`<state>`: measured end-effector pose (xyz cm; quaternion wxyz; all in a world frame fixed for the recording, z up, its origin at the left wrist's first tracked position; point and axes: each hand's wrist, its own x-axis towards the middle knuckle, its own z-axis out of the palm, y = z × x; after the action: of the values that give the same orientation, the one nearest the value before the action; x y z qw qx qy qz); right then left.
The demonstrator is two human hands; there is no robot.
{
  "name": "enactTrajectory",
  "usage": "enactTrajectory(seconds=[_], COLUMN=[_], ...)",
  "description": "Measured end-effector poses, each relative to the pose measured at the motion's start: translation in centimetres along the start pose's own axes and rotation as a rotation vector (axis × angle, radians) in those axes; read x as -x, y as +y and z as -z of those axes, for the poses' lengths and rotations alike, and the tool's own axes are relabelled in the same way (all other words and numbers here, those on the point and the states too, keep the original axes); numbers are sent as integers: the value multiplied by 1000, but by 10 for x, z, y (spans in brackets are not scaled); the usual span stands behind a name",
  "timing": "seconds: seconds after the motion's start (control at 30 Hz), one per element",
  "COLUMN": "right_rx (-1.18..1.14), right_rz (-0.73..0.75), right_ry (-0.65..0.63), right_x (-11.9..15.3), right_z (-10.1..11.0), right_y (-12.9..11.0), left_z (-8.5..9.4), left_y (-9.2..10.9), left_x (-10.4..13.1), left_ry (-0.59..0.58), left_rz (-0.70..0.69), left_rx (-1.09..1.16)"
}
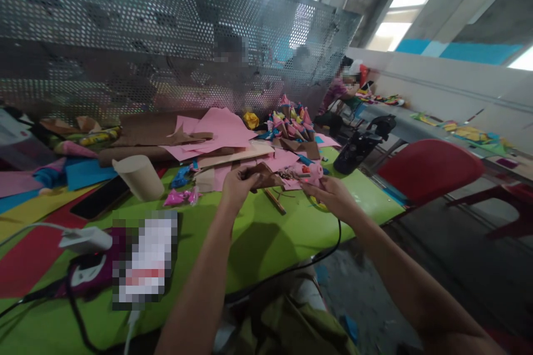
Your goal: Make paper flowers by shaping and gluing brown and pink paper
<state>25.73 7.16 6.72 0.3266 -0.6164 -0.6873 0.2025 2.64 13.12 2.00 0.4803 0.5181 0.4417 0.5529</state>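
My left hand [238,187] pinches a small piece of brown paper [267,176] above the green table. From the right, my right hand [336,196] is closed around what looks like a pink hot glue gun [315,172], its front end pointing at the paper. A black cord [338,233] runs down from below that hand. On the tabletop under the paper lies a thin brown stick [275,201]. Small pink [179,197] and blue [181,176] bundles sit left of my left hand.
Pink sheets [225,127] and a pile of small paper cones [291,122] lie at the back. A beige paper roll [139,177], dark phone [100,199], power strip [89,274] and cables occupy the left. A black bottle [356,150] and red chair [431,172] stand right; a person sits beyond.
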Motion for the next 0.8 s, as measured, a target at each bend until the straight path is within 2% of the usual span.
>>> enactTrajectory(seconds=[0.2,0.53,0.8], right_rx=[-23,41,38], right_rz=[-46,-17,-34], right_ry=[-24,-24,-24], right_x=[3,2,5], right_z=[1,4,5], right_y=[8,6,8], left_z=[0,0,2], left_y=[-3,-1,-8], left_x=[-2,-2,-6], left_ry=[2,2,10], left_rz=[-6,-25,-27], left_rx=[7,5,40])
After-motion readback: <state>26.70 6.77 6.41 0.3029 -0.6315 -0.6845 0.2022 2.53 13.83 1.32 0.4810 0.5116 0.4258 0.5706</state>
